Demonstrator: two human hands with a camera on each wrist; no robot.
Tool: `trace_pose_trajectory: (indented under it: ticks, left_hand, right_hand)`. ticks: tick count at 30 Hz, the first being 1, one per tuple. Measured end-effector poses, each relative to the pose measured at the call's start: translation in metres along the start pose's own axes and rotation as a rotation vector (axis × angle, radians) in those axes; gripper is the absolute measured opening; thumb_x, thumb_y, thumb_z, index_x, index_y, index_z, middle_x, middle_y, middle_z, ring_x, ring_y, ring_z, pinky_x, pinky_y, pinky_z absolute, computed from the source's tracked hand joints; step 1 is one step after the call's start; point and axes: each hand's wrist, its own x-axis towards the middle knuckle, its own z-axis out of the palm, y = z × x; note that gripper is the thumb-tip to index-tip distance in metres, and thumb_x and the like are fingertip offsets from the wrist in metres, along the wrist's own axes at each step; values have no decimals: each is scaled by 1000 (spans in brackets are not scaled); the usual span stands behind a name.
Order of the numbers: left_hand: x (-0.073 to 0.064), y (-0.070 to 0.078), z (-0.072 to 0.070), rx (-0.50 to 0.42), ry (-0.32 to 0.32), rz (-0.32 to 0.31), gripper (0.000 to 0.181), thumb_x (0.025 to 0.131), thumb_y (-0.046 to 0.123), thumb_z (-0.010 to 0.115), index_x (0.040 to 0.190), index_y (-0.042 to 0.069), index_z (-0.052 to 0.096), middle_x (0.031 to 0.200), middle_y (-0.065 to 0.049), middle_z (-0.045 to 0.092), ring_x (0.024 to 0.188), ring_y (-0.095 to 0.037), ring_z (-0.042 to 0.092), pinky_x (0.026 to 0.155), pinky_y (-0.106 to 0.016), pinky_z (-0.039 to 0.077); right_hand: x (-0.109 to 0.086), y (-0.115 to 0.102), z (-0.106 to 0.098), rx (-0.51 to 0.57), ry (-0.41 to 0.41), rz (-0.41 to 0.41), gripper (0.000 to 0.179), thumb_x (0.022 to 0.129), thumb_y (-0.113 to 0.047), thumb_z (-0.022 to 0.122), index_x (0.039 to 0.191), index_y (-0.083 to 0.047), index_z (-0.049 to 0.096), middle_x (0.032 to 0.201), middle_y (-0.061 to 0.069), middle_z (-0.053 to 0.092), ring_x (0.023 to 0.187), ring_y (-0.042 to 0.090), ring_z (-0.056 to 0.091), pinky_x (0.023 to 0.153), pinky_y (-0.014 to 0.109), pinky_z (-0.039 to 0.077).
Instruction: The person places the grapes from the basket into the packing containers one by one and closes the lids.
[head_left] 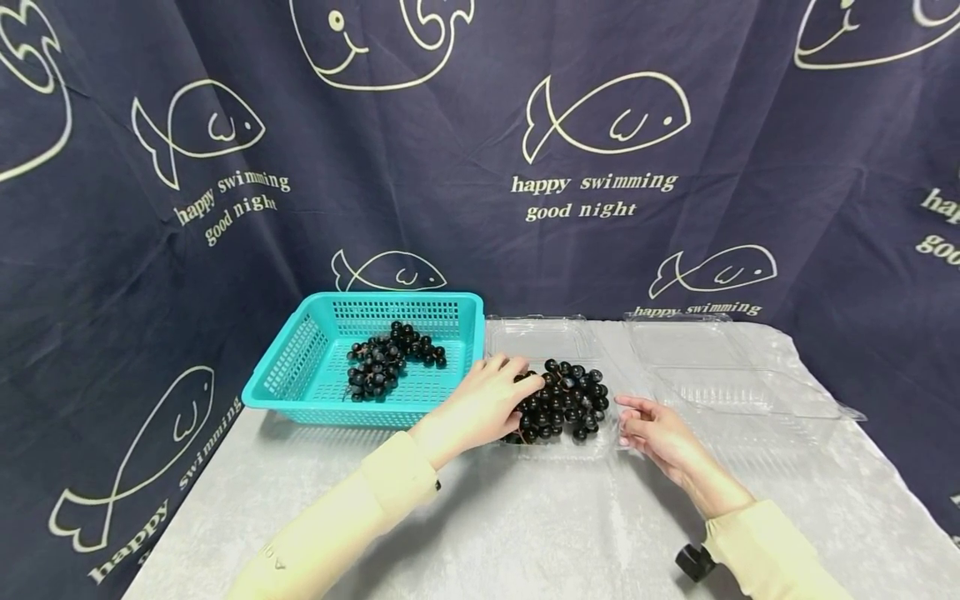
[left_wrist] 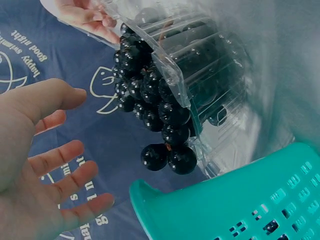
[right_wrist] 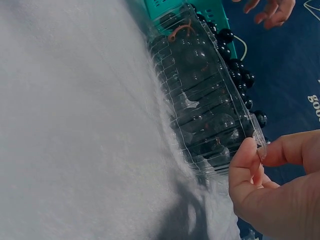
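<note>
A bunch of dark grapes [head_left: 566, 400] fills a clear plastic clamshell box [right_wrist: 197, 107] on the table, several of them rising above its rim. My right hand [head_left: 660, 433] pinches the rim at the box's right end between thumb and fingers, as the right wrist view shows. Over the left end of the bunch hovers my left hand [head_left: 491, 400], palm down. In the left wrist view that hand [left_wrist: 55, 160] has its fingers spread and loosely bent, with a gap between them and the grapes.
To the left stands a turquoise basket [head_left: 258, 398] with more dark grapes [head_left: 378, 367] in it. Behind the filled box lies its clear lid [head_left: 536, 337]. Another clear box [head_left: 723, 390] lies open at the right. A dark fish-print curtain [head_left: 465, 200] hangs behind the table.
</note>
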Motion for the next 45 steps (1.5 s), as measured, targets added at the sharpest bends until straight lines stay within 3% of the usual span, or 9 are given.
trace_pose_trajectory:
  ticks: [15, 21, 29, 35, 39, 45]
  left_hand:
    - [-22, 5, -3, -132, 100, -129, 50, 81, 28, 69, 127, 22, 50, 110, -1, 49, 95, -19, 46, 72, -31, 43]
    - [-33, 9, -5, -240, 154, -193, 47, 80, 26, 70, 123, 18, 52, 111, 0, 52, 96, -18, 50, 79, -32, 47]
    - [-50, 16, 1, -515, 153, -312, 46, 80, 25, 71, 120, 18, 51, 108, -1, 55, 92, -12, 51, 80, -31, 46]
    - [-60, 19, 8, -745, 122, -373, 41, 80, 23, 71, 116, 19, 51, 106, -6, 55, 86, -11, 54, 73, -25, 48]
    - [-63, 18, 13, -890, 111, -400, 40, 80, 19, 71, 115, 14, 52, 104, -9, 56, 83, -16, 56, 65, -22, 49]
    - [-66, 14, 23, -1069, 21, -498, 42, 81, 24, 71, 115, 8, 53, 105, -11, 59, 84, -16, 57, 69, -25, 50]
  right_hand:
    - [0, 4, 0, -2, 6, 7, 61, 86, 8, 46, 142, 12, 20, 93, 2, 49, 76, 8, 52, 70, 21, 52]
    - [0, 5, 0, -12, 4, -2, 62, 86, 8, 46, 142, 12, 20, 93, 2, 50, 77, 8, 53, 71, 21, 52]
    - [1, 6, 1, -14, 5, -3, 62, 87, 8, 46, 142, 12, 20, 93, 2, 49, 77, 9, 52, 70, 21, 52]
    - [0, 5, 0, -22, -4, -5, 62, 87, 8, 45, 143, 12, 17, 93, 2, 48, 77, 8, 51, 70, 21, 52]
    - [0, 4, 0, -19, 6, 2, 61, 87, 8, 45, 143, 11, 20, 94, 3, 49, 78, 9, 52, 71, 21, 52]
    - [0, 5, -1, -10, 5, 3, 61, 87, 8, 44, 143, 11, 20, 95, 4, 49, 78, 9, 52, 72, 21, 52]
